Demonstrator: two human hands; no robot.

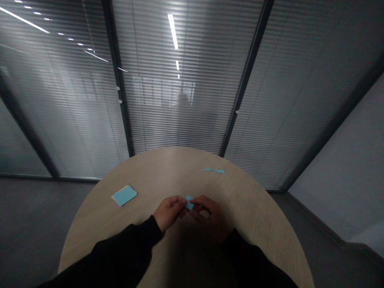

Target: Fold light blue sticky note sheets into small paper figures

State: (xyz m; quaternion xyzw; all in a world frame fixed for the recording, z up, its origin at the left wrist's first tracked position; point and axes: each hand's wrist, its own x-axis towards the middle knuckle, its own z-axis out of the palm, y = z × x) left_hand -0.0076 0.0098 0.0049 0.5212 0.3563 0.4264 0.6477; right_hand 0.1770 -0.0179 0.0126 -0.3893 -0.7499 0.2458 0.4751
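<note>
A small piece of blue paper (189, 203) is held up between my two hands over the table. My left hand (170, 211) pinches its left side between thumb and fingers. On the other side, my right hand (210, 216) grips the paper with thumb and fingertips, the fingers curled. Whether the piece is folded is too small to tell. To the left lies a stack of paper sheets (125, 196), blue on top with a yellowish edge showing beneath. Beyond my right hand, several small blue paper bits (213, 170) lie in a short row.
The round wooden table (159, 168) fills the lower middle, its curved edge near the glass wall. Blinds (180, 128) hang behind dark window frames. A pale wall (345, 180) stands at the right, with grey floor (36, 224) around the table.
</note>
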